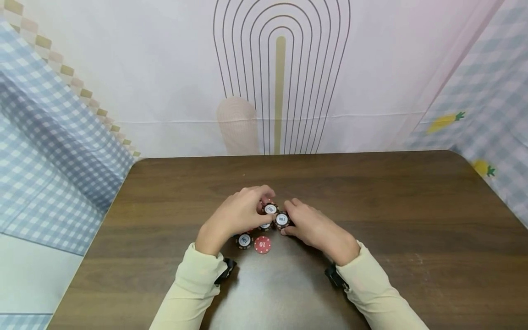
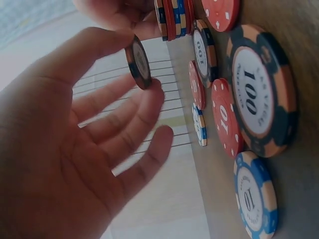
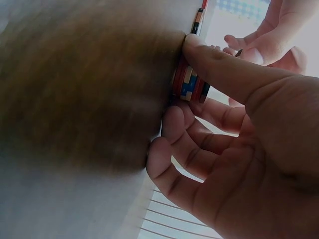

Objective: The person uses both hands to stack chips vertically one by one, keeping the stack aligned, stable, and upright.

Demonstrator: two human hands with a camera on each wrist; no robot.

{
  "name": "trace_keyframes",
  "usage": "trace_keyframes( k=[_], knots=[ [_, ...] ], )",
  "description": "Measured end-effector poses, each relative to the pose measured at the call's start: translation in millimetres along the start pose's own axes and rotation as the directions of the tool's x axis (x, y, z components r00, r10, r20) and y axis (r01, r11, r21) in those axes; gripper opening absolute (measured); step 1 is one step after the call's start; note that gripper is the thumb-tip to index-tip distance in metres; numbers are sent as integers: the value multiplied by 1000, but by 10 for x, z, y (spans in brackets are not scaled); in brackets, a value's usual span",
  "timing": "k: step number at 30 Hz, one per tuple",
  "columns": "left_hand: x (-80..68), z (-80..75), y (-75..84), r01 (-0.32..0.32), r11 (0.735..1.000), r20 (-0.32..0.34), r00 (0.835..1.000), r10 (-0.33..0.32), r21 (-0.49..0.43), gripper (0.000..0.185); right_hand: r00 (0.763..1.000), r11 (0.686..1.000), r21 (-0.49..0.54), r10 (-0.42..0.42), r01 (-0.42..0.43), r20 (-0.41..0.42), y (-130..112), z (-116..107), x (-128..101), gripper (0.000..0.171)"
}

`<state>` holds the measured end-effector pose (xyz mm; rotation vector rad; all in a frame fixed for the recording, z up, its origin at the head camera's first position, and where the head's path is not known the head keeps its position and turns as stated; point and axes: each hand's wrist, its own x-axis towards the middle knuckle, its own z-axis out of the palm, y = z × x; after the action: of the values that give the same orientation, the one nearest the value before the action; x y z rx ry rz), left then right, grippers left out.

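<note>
With left hand (image 1: 235, 211) at nine o'clock from the chip stack (image 1: 282, 221), pinching a black chip (image 2: 138, 62) by its edge; with right hand (image 1: 317, 228) at three, gripping the stack on the tabletop (image 1: 404, 197). Probably best to level the chip, centre it above, lower gently, brace lightly.

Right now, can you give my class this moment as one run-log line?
left fingers: pinch black-and-orange chip | right fingers: around chip stack | table: red 10 chip lies flat
</note>
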<state>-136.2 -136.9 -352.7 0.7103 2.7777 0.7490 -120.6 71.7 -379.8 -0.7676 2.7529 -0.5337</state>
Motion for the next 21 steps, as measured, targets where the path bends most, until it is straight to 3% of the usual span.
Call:
trace_keyframes(
  k=[7, 15, 21],
  knots=[
    [32, 56, 26, -123, 992, 35, 992, 123, -4, 42, 1000, 1000, 13, -9, 9, -7, 15, -15, -8, 38],
    [8, 100, 37, -105, 994, 57, 993, 104, 9, 44, 1000, 1000, 24, 15, -16, 12, 8, -2, 1, 47],
    [18, 146, 10, -129, 991, 56, 990, 127, 40, 48, 1000, 1000, 21, 12, -12, 7, 2, 9, -4, 42]
  ],
)
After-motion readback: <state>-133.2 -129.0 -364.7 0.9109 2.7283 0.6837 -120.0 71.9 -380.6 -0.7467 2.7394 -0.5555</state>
